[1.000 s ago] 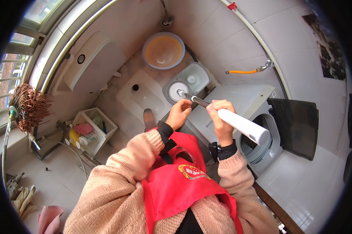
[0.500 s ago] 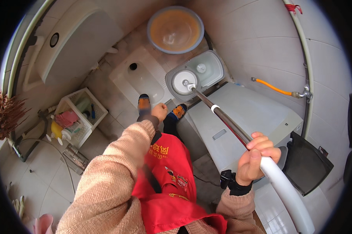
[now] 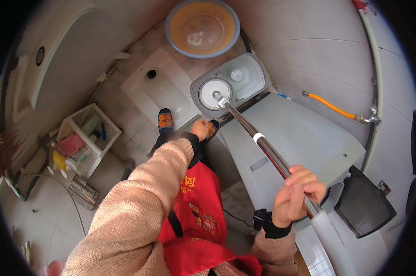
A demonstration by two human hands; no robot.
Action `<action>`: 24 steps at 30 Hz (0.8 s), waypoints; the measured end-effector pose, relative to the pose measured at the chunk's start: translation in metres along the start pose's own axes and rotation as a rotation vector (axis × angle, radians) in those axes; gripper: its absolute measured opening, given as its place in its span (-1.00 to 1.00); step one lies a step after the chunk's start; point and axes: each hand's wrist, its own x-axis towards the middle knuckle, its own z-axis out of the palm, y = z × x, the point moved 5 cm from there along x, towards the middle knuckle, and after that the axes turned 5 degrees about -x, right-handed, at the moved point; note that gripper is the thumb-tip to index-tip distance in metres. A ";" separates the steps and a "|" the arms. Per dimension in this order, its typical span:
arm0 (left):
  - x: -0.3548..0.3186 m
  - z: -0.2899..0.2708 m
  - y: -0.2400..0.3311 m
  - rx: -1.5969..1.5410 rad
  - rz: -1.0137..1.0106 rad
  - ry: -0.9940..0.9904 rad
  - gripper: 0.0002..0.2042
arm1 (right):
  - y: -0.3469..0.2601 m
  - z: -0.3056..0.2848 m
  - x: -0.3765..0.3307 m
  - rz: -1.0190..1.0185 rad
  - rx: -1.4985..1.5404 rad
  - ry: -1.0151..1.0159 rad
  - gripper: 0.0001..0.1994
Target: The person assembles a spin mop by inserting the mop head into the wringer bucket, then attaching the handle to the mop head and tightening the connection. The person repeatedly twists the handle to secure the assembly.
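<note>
My right hand (image 3: 299,195) is wrapped round the metal pole of a mop (image 3: 274,156), near its thick white grip. The pole slants away to a round white mop head (image 3: 214,92), which sits in the round compartment of a grey bucket (image 3: 253,82). Beside it, the bucket's clear compartment has a white round piece inside. My left hand (image 3: 200,129) hangs over my right slipper, fingers curled, with nothing seen in it. A dark band circles each wrist.
A squat toilet (image 3: 168,94) lies ahead, with a large basin (image 3: 203,28) beyond. Right of me stands a grey top-lidded appliance (image 3: 295,129), below an orange hose (image 3: 330,105) on the wall tap. On the left is a white basket (image 3: 97,158) of bottles and cloths.
My right hand has shifted slightly left and toward me, with the pole's grip end lower. My left hand has moved a little right. The view has also shifted; the mop head remains in the bucket.
</note>
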 end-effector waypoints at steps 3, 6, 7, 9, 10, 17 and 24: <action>0.062 -0.013 -0.039 0.171 -0.006 0.190 -0.67 | 0.013 0.001 -0.009 0.046 -0.035 0.043 -0.75; 0.110 -0.026 -0.074 0.178 -0.129 0.225 -0.52 | 0.017 0.003 -0.017 -0.017 0.004 0.050 -0.69; 0.121 -0.027 -0.082 0.157 -0.181 0.216 -0.47 | 0.020 0.005 -0.021 0.007 0.043 0.022 -0.73; 0.135 -0.020 -0.093 -0.104 -0.263 0.139 -0.39 | 0.025 0.008 -0.026 0.057 0.091 -0.038 -0.82; 0.141 -0.017 -0.095 -0.235 -0.303 0.105 -0.35 | 0.027 0.009 -0.027 0.050 0.105 -0.053 -0.81; 0.166 0.005 -0.098 -0.411 -0.278 0.086 -0.42 | 0.034 0.005 -0.029 0.079 0.137 -0.020 -0.80; 0.151 0.021 -0.083 -0.451 -0.334 0.342 -0.48 | 0.032 0.000 -0.030 0.106 0.077 0.062 -0.81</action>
